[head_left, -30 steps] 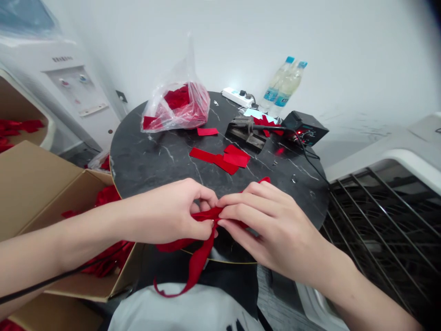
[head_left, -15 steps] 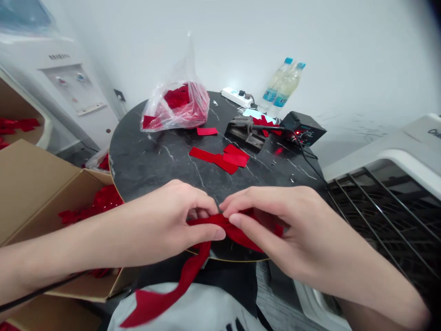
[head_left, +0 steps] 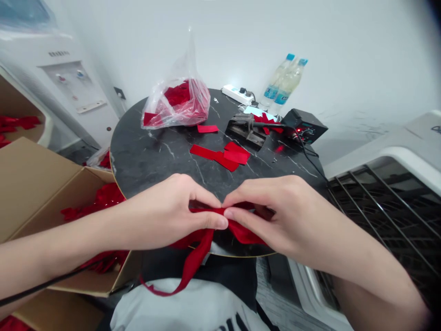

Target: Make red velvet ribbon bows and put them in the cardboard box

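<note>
Near the front edge of the round black marbled table point(head_left: 155, 161), a red ribbon point(head_left: 197, 257) is pinched between my two hands. My left hand point(head_left: 186, 211) grips it between thumb and fingers, and my right hand point(head_left: 267, 211) pinches it right beside, the fingertips almost touching. One ribbon tail hangs past the table edge over my lap, and more red fabric bunches under both hands. Beyond them lie flat red strips point(head_left: 206, 152) and a small red piece point(head_left: 207, 129). A soldering iron rests in a black holder point(head_left: 245, 131).
A plastic bag of red pieces point(head_left: 177, 105) stands at the back left. Behind are a power strip point(head_left: 237, 94), two bottles point(head_left: 285, 85) and a black control box point(head_left: 303, 126). An open carton point(head_left: 37, 184) is at left, a water dispenser point(head_left: 72, 87) behind it.
Both hands have drawn the ribbon tighter between their fingertips and moved up slightly. The hanging tail has swung and curled, and red fabric now shows beneath my left hand.
</note>
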A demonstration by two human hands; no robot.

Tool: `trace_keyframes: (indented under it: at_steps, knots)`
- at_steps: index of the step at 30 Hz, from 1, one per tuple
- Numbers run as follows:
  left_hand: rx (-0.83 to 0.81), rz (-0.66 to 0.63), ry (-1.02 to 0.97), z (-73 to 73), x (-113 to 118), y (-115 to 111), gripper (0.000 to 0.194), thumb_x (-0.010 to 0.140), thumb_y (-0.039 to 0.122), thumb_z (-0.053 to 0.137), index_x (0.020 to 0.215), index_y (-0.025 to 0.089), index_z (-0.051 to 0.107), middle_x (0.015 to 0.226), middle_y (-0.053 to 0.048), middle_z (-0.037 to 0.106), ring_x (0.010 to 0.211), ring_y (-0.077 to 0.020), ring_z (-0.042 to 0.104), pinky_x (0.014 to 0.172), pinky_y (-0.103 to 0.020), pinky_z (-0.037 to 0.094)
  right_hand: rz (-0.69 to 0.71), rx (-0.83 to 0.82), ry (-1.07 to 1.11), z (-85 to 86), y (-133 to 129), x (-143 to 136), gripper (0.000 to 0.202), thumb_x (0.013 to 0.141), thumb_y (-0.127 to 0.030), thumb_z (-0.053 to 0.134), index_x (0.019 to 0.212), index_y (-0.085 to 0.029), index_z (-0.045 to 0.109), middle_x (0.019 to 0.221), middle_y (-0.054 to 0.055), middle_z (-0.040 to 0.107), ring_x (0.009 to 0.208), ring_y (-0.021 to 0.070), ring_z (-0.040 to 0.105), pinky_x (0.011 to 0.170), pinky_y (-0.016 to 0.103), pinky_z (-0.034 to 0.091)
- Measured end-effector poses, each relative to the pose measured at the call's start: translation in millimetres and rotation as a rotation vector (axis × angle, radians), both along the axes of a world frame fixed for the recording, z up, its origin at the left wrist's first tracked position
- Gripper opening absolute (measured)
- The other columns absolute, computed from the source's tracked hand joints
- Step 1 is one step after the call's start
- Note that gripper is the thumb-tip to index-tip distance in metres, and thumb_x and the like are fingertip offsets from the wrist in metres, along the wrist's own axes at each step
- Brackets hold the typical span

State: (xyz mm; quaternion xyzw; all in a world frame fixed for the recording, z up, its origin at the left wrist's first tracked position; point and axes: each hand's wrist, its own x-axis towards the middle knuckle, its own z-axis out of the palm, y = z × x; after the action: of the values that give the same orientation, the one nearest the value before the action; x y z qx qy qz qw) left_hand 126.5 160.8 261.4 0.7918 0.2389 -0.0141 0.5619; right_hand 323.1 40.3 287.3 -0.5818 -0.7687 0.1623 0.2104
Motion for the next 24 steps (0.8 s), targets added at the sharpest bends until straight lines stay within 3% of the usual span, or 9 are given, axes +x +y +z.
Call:
trace_keyframes:
  at_steps: [3,6,9,11,15,20,24]
  knots:
    - [-0.214,0.041,-0.012,-5.3,7,6,0.024,0.085,0.029,0.075,0.106,0.020,0.081,0.088,-0.002,0.080,0.087,-0.0211,0.074,0.074,-0.023,0.055,-0.021,0.112,-0.042,-0.2,-3,-2,0.014,0.099,-0.016,0.064,0.097,-0.024,0.075,0.095,-0.002,0.072,0.071,0.0113,0.063,0.065,0.024,0.047]
    - [-0.279,0.158,-0.069,-12.0,12,12,0.027,0.081,0.027,0.080,0.107,0.018,0.080,0.091,-0.003,0.082,0.093,-0.0217,0.076,0.084,-0.026,0.058,-0.133,0.264,-0.100,-5.9,-11,-6,0.009,0.099,-0.022,0.067,0.107,-0.021,0.071,0.113,0.004,0.066,0.083,0.0147,0.063,0.074,0.027,0.050]
    - [-0.239,0.210,-0.090,-13.6,15,16,0.022,0.080,0.028,0.081,0.101,0.020,0.083,0.090,-0.002,0.083,0.091,-0.0212,0.077,0.082,-0.025,0.058,-0.156,0.316,-0.287,-18.1,-15,-12,0.012,0.095,-0.025,0.074,0.097,-0.018,0.065,0.094,0.004,0.065,0.082,0.0206,0.060,0.074,0.034,0.047]
    - [-0.183,0.223,-0.089,-11.9,16,17,0.021,0.079,0.028,0.083,0.099,0.021,0.084,0.090,-0.001,0.083,0.091,-0.0218,0.077,0.080,-0.025,0.059,-0.152,0.351,-0.400,-27.4,-14,-15,0.011,0.097,-0.020,0.070,0.089,-0.018,0.063,0.084,0.003,0.064,0.078,0.0221,0.057,0.071,0.037,0.042]
    - [-0.126,0.241,-0.080,-7.1,14,17,0.018,0.079,0.027,0.082,0.096,0.020,0.084,0.091,-0.001,0.084,0.093,-0.0223,0.078,0.079,-0.024,0.059,-0.192,0.385,-0.460,-40.0,-5,-18,0.010,0.098,-0.019,0.066,0.088,-0.017,0.064,0.081,0.002,0.063,0.073,0.0225,0.056,0.067,0.039,0.036]
    - [-0.077,0.230,-0.125,-4.1,12,17,0.015,0.079,0.022,0.082,0.094,0.021,0.083,0.091,0.001,0.084,0.092,-0.0197,0.079,0.079,-0.020,0.060,-0.255,0.357,-0.404,-38.7,1,-23,0.012,0.097,-0.015,0.065,0.086,-0.017,0.063,0.078,0.002,0.061,0.069,0.0210,0.054,0.065,0.037,0.037]
    - [-0.073,0.259,-0.143,-1.7,11,19,0.011,0.078,0.021,0.082,0.088,0.021,0.083,0.086,0.002,0.083,0.083,-0.0161,0.077,0.070,-0.015,0.057,-0.258,0.365,-0.380,-34.1,-2,-26,0.010,0.095,-0.010,0.066,0.086,-0.016,0.065,0.077,0.002,0.062,0.069,0.0204,0.058,0.064,0.036,0.040]
